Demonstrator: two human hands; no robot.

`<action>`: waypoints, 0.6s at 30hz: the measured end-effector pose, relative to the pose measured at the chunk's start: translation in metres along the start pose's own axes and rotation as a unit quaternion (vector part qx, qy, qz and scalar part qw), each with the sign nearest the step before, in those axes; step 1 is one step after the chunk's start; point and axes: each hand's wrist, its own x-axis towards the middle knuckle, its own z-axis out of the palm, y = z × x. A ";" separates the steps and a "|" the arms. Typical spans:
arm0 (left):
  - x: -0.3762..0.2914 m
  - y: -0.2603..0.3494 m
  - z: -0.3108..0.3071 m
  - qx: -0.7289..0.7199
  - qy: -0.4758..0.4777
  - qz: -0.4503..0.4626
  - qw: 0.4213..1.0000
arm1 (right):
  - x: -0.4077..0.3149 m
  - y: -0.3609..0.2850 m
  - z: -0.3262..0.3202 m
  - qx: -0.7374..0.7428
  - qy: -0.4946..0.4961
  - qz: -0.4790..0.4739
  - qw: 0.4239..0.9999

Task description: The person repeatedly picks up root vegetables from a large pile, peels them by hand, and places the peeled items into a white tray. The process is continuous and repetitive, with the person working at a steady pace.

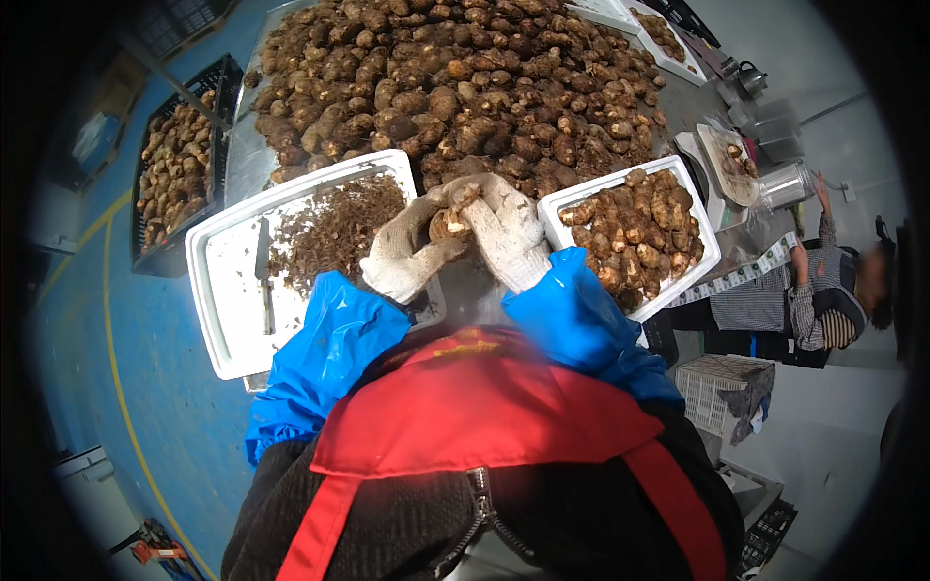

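Both hands wear soiled white knit gloves under blue waterproof sleeves. My left hand (410,250) is curled around a small brown taro corm (447,226). On the same corm are the fingers of my right hand (506,225), which partly cover it. A white foam tray (218,272) lies left of the hands, holding a heap of brown root fibres and peelings (330,232) and a knife (263,279). Right of them, another white foam tray (556,225) is filled with cleaner-looking taro corms (639,236). Beyond the hands spreads a large pile of hairy, unpeeled taro (465,87).
A black crate (138,250) of taro stands at left on the blue floor. Right of the filled tray is a weighing scale (730,163). At far right a person (814,290) holds a strip of printed labels (755,267). A white plastic crate (716,392) sits nearby.
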 end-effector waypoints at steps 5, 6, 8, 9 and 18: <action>0.004 -0.004 -0.003 0.088 -0.026 0.005 0.996 | 0.011 0.016 -0.006 0.014 0.078 0.047 0.996; 0.004 -0.004 -0.003 0.042 -0.053 0.020 0.998 | 0.013 0.016 -0.007 0.138 0.079 0.104 0.982; 0.004 -0.003 -0.003 -0.033 -0.065 -0.023 0.997 | 0.014 0.011 -0.010 0.180 0.015 0.095 0.979; 0.003 -0.002 -0.003 -0.065 -0.070 -0.047 0.994 | 0.013 0.007 -0.013 0.186 -0.045 0.042 0.981; 0.002 0.004 -0.001 0.054 -0.109 -0.134 0.984 | -0.016 -0.002 -0.016 0.004 -0.125 -0.029 0.992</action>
